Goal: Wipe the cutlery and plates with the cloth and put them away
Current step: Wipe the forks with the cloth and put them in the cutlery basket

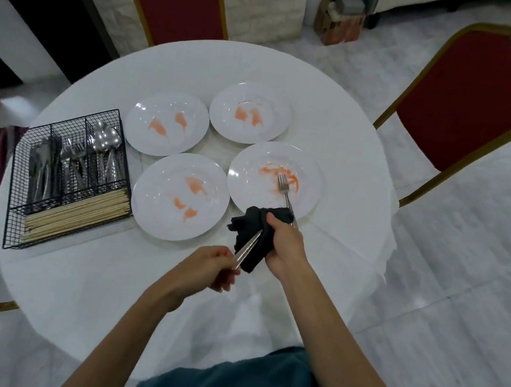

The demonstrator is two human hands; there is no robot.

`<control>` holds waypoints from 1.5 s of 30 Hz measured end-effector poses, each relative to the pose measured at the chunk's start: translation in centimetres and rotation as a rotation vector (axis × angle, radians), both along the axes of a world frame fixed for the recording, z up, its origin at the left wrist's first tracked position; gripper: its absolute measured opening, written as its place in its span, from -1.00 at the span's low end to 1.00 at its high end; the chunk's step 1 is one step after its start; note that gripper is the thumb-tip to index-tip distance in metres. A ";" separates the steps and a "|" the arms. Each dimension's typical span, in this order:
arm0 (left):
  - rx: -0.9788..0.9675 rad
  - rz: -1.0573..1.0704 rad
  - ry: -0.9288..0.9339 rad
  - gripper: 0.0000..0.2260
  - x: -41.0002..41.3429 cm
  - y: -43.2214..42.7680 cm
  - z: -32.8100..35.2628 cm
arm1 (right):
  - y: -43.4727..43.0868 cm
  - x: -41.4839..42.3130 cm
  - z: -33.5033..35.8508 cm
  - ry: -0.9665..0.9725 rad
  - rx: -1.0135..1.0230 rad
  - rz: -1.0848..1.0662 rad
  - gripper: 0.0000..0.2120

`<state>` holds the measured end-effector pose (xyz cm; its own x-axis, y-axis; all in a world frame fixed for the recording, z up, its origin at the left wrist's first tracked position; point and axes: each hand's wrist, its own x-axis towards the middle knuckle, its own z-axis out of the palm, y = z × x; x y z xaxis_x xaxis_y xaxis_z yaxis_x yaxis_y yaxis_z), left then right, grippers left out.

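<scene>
Four plates (pixel 153 145), one fork (pixel 284 185), one cloth (pixel 253 228)

A crumpled black cloth (pixel 256 238) is bunched in the right hand (pixel 285 249) and wraps the upper end of a silver cutlery piece (pixel 246 249). Its handle slants down into the left hand (pixel 217 266), which pinches it; its head is hidden. Just beyond the right hand a fork (pixel 284 190) lies on a white, orange-smeared plate (pixel 247 192), tines pointing away, handle running under the cloth. A second smeared plate (pixel 155 210) sits just beyond the left hand, and two more (pixel 141 135) (pixel 222 119) lie farther off. Left of the left hand, a black wire caddy (pixel 18 202) holds knives (pixel 38 168), forks (pixel 74 158), spoons (pixel 106 139) and chopsticks (pixel 76 216).
</scene>
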<state>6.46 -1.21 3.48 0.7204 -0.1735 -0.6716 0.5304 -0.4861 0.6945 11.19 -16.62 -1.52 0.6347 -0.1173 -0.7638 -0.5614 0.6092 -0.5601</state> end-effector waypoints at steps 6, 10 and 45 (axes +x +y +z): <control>0.076 0.014 -0.214 -0.71 0.2 -1.8 0.6 | 1.3 0.5 1.5 -0.154 -0.226 0.081 -0.94; 0.053 -0.054 -0.218 -0.69 -0.1 -1.5 1.2 | -1.2 0.8 1.3 -0.184 -0.582 -0.019 -0.86; 0.099 0.567 -0.355 -0.76 6.8 16.8 0.0 | 15.9 -2.1 5.0 -0.164 -0.200 0.649 -0.85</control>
